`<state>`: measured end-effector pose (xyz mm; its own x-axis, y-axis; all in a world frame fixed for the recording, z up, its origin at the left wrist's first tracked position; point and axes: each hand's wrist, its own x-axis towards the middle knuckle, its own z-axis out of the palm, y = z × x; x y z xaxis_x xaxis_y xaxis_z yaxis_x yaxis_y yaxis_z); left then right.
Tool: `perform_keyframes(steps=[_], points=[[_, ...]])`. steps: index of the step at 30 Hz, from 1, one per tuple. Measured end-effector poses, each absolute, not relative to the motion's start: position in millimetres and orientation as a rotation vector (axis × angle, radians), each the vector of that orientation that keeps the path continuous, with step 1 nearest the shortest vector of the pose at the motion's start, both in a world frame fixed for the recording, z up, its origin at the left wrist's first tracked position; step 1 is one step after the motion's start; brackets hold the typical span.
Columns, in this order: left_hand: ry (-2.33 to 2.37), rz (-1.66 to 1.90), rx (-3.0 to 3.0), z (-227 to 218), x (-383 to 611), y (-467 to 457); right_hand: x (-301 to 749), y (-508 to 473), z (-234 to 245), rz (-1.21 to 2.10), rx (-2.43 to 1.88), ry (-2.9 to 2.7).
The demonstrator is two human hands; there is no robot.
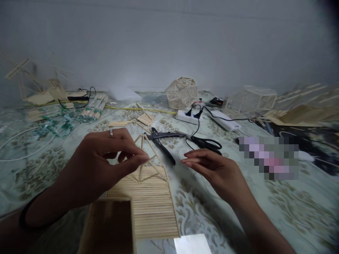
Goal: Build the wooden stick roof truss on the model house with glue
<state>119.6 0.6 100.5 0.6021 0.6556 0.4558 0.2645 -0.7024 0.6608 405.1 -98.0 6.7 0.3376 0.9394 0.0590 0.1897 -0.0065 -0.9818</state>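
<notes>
My left hand [111, 158], with a ring and a dark wristband, is closed in a pinch. Its fingertips are in front of a small pyramid-like frame of thin wooden sticks [142, 148]; whatever they may hold is too small to make out. The frame rises from the far part of a flat panel of wooden sticks laid side by side [156, 208]. At the panel's near left stands an open wooden box [132, 218], dark inside. To the right of the panel my right hand [209, 164] hovers, fingers stretched and slightly apart, with nothing visible in them.
Cutting pliers [164, 150] and black-handled scissors [206, 143] lie beyond my hands. Further back are a power strip [188, 117], a stick polyhedron [182, 92] and bundled sticks [94, 107]. White paper [193, 244] lies at the near edge; a blurred patch covers something at right.
</notes>
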Motion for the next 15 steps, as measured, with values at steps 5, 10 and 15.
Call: perform_keyframes(steps=[5, 10, 15], points=[[0.737, 0.945, 2.255, 97.9, 119.8, 1.0, 406.0, -97.5, 7.8, 0.675, -1.566, -1.180], [0.724, 0.961, 2.290, 99.9, 118.7, 1.1, 407.1, -98.3, 11.1, 0.536, -1.620, -1.300], [0.701, 0.965, 2.397, 103.0, 116.7, 2.6, 408.2, -98.2, 11.0, 0.534, -1.630, -1.299]])
